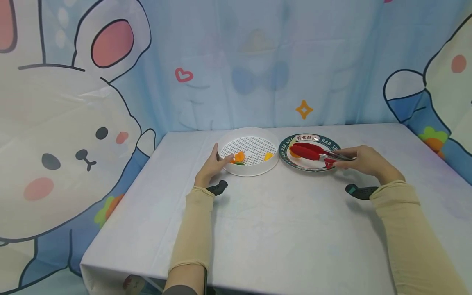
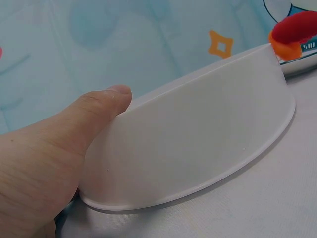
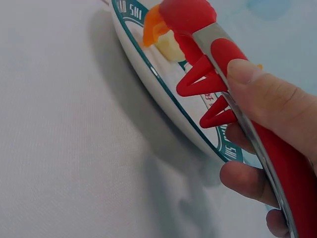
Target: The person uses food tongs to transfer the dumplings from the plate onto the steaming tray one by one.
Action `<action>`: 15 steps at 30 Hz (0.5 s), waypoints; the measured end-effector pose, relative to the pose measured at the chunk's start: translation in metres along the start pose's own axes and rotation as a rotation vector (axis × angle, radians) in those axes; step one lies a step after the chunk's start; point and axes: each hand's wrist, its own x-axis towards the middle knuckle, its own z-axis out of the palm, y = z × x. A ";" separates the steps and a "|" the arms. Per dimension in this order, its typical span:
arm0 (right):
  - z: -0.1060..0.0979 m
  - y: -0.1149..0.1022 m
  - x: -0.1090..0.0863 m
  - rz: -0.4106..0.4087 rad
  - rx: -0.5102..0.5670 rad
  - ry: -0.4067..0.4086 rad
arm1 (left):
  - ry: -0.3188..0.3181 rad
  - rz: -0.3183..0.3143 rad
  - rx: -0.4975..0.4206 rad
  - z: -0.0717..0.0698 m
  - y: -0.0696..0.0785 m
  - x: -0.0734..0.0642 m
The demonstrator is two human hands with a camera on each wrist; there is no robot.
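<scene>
A white round steamer basket [image 1: 258,169] with a perforated bottom stands at the table's far side. My left hand [image 1: 212,166] grips its left side, the thumb [image 2: 111,99] over the rim; the other fingers are mostly hidden in the left wrist view. Inside lie an orange flower-shaped piece [image 1: 239,156], a yellow piece [image 1: 268,156] and something green. My right hand [image 1: 363,162] holds red-and-silver tongs [image 3: 292,173] over a green-rimmed plate [image 1: 284,155]. At the red tong tips is an orange piece [image 3: 154,26], and a pale yellow piece [image 3: 171,47] shows beside them over the plate.
Basket and plate stand side by side on a white-covered table [image 1: 276,237]. A light blue cartoon curtain [image 1: 236,94] hangs right behind the table. Dark wrist-mounted devices [image 1: 361,191] jut inward from both wrists.
</scene>
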 end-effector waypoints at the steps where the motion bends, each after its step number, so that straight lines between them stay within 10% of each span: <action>1: 0.000 0.000 0.000 0.004 0.001 0.002 | 0.000 0.000 -0.001 0.000 0.000 0.000; 15: 0.001 -0.002 0.000 0.041 0.024 0.048 | -0.001 0.010 -0.009 0.000 0.000 -0.001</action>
